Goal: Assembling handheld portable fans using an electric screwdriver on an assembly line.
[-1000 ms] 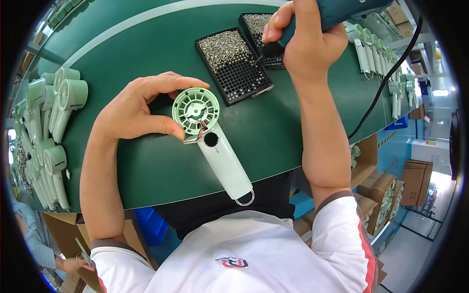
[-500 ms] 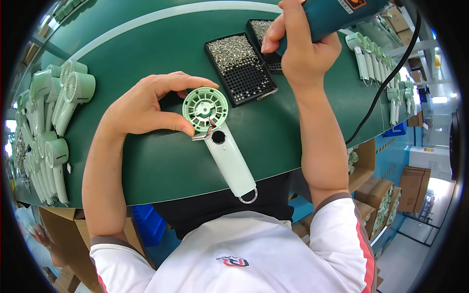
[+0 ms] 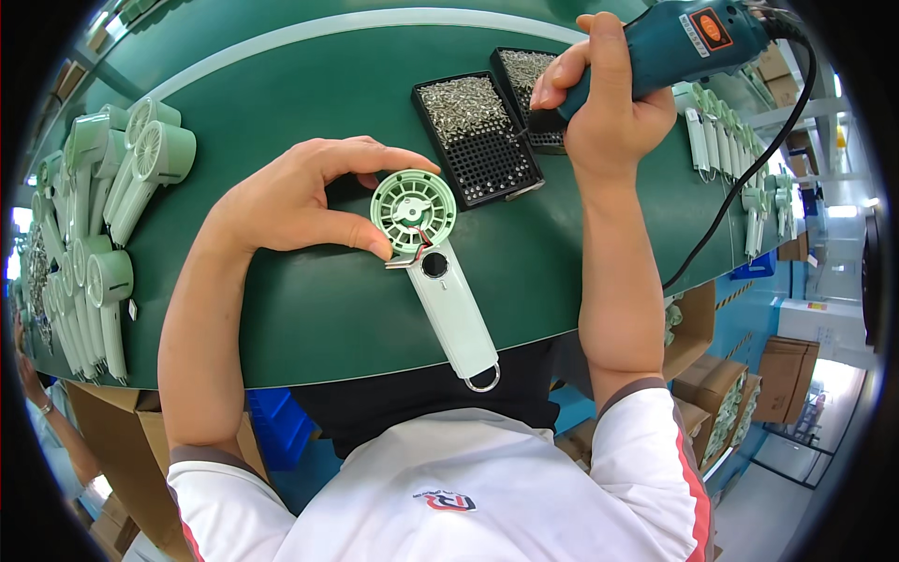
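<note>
My left hand (image 3: 298, 195) is closed around the round head of a pale green handheld fan (image 3: 456, 309), thumb on the near side and fingers on the far side. The fan lies with its handle pointing toward me and a metal ring at its end. Its open head shows a spoked frame, with red and black wires at the neck. Up to the right, my right hand (image 3: 613, 117) grips a teal corded electric screwdriver (image 3: 655, 51). Its front end points left, toward the black screw tray (image 3: 479, 192), which holds loose silver screws and a grid of holes.
A second black screw tray (image 3: 548, 140) stands behind the first. Several pale green fans (image 3: 108, 183) are piled at the left, and more fan parts (image 3: 716, 140) stand at the right. The screwdriver's black cord (image 3: 730, 203) hangs down past my right forearm. Cardboard boxes (image 3: 714, 379) stand below the table.
The screwdriver in my right hand has come a little lower and to the right. The whole view has shifted slightly; my left hand keeps its hold on the fan.
</note>
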A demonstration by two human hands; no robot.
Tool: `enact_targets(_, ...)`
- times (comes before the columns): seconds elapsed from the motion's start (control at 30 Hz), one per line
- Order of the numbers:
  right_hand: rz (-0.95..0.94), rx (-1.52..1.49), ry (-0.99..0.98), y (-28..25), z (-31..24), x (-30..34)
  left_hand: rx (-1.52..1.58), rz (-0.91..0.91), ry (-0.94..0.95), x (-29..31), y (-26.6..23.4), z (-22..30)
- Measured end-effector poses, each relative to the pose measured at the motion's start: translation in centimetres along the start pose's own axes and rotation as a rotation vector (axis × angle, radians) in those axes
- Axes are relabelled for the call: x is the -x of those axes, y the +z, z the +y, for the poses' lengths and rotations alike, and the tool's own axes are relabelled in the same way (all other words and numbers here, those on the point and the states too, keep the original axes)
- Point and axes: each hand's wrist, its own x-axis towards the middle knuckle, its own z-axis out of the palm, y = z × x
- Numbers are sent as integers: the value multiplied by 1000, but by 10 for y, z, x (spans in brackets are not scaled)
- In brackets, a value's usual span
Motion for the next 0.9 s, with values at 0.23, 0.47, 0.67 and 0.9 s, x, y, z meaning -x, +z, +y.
enact_targets(0.23, -114, -99, -92, -9, -9, -8, -48, 19, 41, 1, 1, -2)
enact_targets(0.47, -558, -433, -24, 4, -58, 13, 30, 60, 104, -1, 3, -2)
enact_targets(0.67, -693, -210, 6, 15, -69, 25, 27, 76, 108, 0, 4, -3)
enact_targets(0.9, -565, -332, 118, 16, -66, 34, -3, 58, 100, 1, 2, -4)
